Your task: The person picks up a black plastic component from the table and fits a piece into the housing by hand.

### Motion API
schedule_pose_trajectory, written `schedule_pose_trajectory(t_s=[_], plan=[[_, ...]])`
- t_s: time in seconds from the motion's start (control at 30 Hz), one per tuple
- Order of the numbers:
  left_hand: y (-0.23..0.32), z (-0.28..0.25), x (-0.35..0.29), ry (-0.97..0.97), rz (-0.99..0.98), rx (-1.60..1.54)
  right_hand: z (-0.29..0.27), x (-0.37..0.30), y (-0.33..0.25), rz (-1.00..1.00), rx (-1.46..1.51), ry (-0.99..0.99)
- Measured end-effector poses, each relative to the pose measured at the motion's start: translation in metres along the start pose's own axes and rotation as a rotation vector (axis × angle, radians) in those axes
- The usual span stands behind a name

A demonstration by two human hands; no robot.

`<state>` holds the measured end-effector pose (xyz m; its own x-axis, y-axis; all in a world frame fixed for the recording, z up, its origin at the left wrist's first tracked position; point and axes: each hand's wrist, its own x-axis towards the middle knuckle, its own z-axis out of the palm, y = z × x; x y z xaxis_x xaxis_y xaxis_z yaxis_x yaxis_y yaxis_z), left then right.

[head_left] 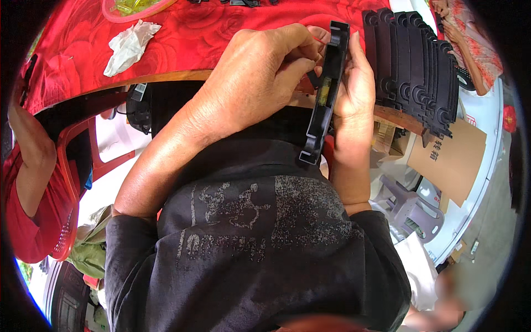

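A long, narrow black plastic part stands steeply tilted above the table's near edge, its channelled side showing. My right hand is closed round it from the right, with the palm behind it. Inside the channel, about halfway along, sits a small yellowish piece. My left hand reaches in from the left, its thumb and fingers pinched together beside the part's upper half. A small dark bit shows just under that thumb, but what the fingertips hold is mostly hidden. Something thin and red shows by the fingers.
On the red rose-patterned tablecloth lie a crumpled white tissue and a pink-rimmed basket of yellowish pieces. Similar black parts are stacked at right. A grey plastic stool and cardboard stand below. Other people sit at both sides.
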<state>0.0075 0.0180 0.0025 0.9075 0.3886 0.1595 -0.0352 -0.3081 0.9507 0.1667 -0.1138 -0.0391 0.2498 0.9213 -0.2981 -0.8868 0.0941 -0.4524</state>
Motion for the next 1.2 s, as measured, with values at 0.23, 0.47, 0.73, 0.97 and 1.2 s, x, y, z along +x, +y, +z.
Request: schedule_pose_trajectory(t_s=[0.23,0.47,0.73,0.97,1.2], plan=[[0.0,-0.004,0.0,-0.074,-0.091,-0.082,0.014,0.002,0.011,-0.031,-0.057,0.066],[0.023,-0.018,0.012,-0.1,-0.09,0.04,0.021,0.002,0.034,0.002,-0.13,0.195],[0.005,-0.018,0.013,-0.08,0.042,0.158,0.027,-0.003,0.042,0.077,-0.271,0.105],[0.002,-0.018,0.013,-0.028,-0.109,0.139,0.027,-0.001,0.046,0.135,-0.345,0.013],[-0.026,-0.028,0.015,-0.169,-0.081,-0.182,0.043,-0.003,0.047,0.153,-0.241,-0.025]])
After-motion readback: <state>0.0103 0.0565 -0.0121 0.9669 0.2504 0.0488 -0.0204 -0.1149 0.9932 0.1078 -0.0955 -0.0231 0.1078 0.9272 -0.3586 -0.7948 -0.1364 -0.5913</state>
